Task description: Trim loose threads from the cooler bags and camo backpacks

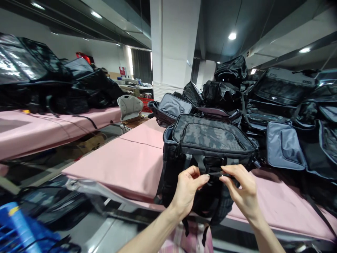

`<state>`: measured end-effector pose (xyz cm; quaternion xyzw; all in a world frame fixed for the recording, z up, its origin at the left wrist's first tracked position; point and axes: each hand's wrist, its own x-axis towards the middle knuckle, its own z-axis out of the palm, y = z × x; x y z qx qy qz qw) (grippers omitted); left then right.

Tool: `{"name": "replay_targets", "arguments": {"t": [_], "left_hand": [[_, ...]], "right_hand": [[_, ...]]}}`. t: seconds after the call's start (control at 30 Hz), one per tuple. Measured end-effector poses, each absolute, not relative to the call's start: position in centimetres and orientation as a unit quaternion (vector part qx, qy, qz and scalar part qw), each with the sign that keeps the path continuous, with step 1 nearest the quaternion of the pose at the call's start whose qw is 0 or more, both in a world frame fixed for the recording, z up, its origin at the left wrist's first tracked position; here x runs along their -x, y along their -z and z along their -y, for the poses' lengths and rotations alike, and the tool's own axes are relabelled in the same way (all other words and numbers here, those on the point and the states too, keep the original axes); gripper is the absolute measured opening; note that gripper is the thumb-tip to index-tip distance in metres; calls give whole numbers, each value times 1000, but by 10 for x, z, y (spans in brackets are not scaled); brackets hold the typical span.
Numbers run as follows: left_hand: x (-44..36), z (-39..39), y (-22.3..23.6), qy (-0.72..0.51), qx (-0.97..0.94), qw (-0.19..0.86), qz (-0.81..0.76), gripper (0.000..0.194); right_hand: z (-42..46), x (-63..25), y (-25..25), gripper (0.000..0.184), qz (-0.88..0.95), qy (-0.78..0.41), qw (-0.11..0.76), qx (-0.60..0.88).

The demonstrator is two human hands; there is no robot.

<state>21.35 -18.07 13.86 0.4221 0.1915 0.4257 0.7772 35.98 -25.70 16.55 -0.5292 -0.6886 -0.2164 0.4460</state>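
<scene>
A black bag (173,179) with a camouflage lid (210,133) stands upright at the table's front edge, directly before me. Its zipped lid rests over the top, slightly raised at the left. Across the bag's front runs a thin black strap (215,174), stretched level between my hands. My left hand (186,188) pinches one end between thumb and fingertips. On the other side, my right hand (243,189) pinches the strap near its right end. Whether a small buckle sits in the fingers cannot be made out. Two loose strap ends dangle below the bag.
The bag stands on a pink-covered table (126,161). Many similar bags (273,116) are heaped behind and to the right. Another pink table (52,130) at left carries more black bags. A blue plastic basket (23,228) is at lower left, and a chair (130,107) stands between the tables.
</scene>
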Motion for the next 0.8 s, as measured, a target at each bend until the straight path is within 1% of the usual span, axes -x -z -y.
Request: {"name": "replay_targets", "arguments": {"t": [0.1,0.17,0.23,0.37,0.47,0.53,0.6,0.67,0.73,0.8], "left_hand": [[-215,180,-143,-452,-461,733,-214,25],[-214,179,-144,-459,-489,708,-220,24],[-214,178,-145,-459,-507,695,-223,24],[-213,176,-139,-441,-514,703,-219,21],[-216,175,-132,-438,-520,700,-218,19],[-218,174,-129,-436,-534,690,-221,18],[-218,173,-129,-417,-563,679,-221,15],[-212,169,-129,-404,-616,638,-224,14],[-197,159,-125,-435,-670,548,-248,16],[-173,145,-113,-499,-680,444,-303,20]], "right_hand": [[253,-355,-165,17,704,241,414,524],[248,-354,-164,14,706,240,409,526],[245,-356,-162,11,699,225,423,531],[245,-358,-159,10,670,168,485,536],[247,-353,-156,12,687,155,473,529],[247,-351,-155,8,686,141,470,537],[247,-356,-151,7,633,103,521,562],[250,-372,-144,9,539,57,605,583],[255,-401,-129,16,436,32,682,586],[262,-442,-105,30,349,42,735,580]]}}
